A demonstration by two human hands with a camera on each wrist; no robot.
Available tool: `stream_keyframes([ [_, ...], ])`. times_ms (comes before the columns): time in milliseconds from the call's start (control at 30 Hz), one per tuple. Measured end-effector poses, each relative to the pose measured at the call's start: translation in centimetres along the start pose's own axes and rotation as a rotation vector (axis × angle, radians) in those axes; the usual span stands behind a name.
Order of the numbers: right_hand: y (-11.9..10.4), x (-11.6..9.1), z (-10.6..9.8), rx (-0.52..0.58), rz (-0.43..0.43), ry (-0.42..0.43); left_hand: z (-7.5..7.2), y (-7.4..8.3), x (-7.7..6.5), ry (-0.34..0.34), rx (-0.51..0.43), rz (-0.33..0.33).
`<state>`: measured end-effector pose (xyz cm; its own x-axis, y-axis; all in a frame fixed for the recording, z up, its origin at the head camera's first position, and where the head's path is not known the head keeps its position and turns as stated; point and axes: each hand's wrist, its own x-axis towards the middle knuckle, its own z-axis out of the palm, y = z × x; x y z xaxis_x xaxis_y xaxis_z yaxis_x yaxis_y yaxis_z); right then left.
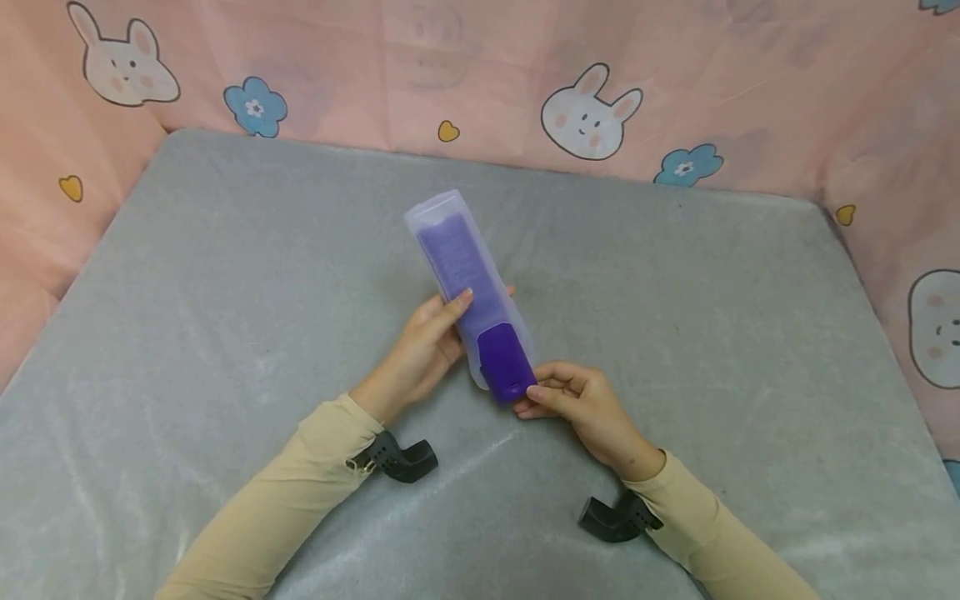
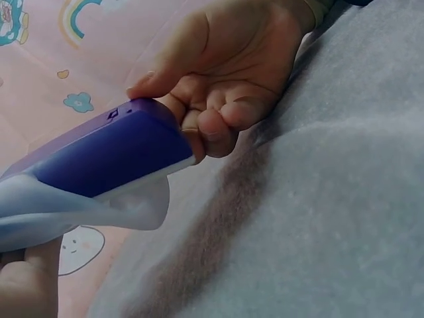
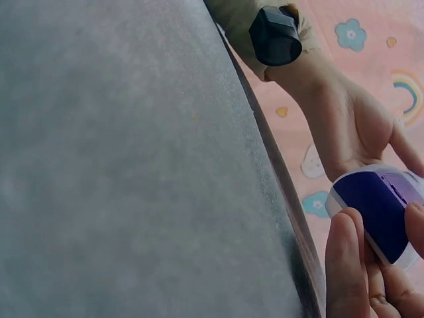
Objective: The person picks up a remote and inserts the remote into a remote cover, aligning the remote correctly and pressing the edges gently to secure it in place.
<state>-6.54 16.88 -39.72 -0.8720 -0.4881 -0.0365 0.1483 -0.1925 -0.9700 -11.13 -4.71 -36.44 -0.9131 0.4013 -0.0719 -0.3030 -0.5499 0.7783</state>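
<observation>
A long purple device (image 1: 506, 362), shaped like a remote control, lies mostly inside a translucent soft sleeve (image 1: 437, 204). Its darker bare end sticks out toward the person, and a pale underside edge shows in the left wrist view. My left hand (image 1: 420, 358) grips the sleeve around its middle, thumb on top and fingers beneath. With thumb and fingers, my right hand (image 1: 592, 408) pinches the corner of the bare end. A small arrow-like mark shows near that end in the left wrist view. Both hands hold the device tilted above the table.
A grey cloth-covered table (image 1: 712, 317) spreads beneath the hands. Pink curtain (image 1: 495, 75) with rabbit, flower and heart prints hangs around its back and sides. Black camera mounts (image 1: 405, 458) sit on both wrists, over beige sleeves.
</observation>
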Motion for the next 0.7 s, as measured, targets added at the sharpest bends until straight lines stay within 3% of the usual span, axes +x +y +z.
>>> stream_keyframes([
  [467, -0.18, -0.06, 0.18, -0.027, 0.021, 0.017, -0.21, -0.19, 0.21, 0.099, -0.017, 0.035],
  [700, -0.09, -0.15, 0.14, -0.032, -0.050, 0.000, -0.14, -0.19, 0.27, 0.162, -0.010, 0.009],
])
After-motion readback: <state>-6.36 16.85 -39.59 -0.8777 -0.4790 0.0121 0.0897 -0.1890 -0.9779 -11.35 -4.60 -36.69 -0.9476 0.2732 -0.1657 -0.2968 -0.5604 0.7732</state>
